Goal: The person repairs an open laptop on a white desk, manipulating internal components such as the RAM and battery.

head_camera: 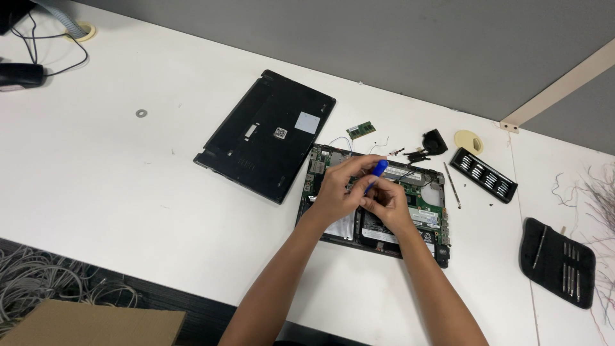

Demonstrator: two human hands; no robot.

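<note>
- Blue-handled screwdriver [377,174] sits between both hands over the opened laptop [375,202]; the right hand [387,204] is closed around its lower shaft, and the left hand [339,189] pinches it higher up, fingers curled near the handle.
- Both hands hover just above the middle of the laptop's exposed insides, where green circuit boards and a silver patch show; the tip of the screwdriver is hidden by the fingers, so I cannot tell which screw or part it meets.
- Judging by how things lie, the opening-up is well along: the black bottom cover [266,134] is already off and lies flat on the white table [96,166] to the left, apart from the laptop.
- A small green memory card [361,129] rests loose on the table just behind the laptop, with thin wires [359,142] trailing beside it.
- A few small black parts [428,146] lie behind the laptop's right corner, and a slim metal rod [451,184] lies just to its right.
- Further right, a black bit holder [483,175] lies open, and a black tool pouch [556,261] with slender tools sits near the table edge.
- Boards and other parts are still seated in the laptop, so more seems left to take out.
- A lone metal washer [141,113] lies far left.
</note>
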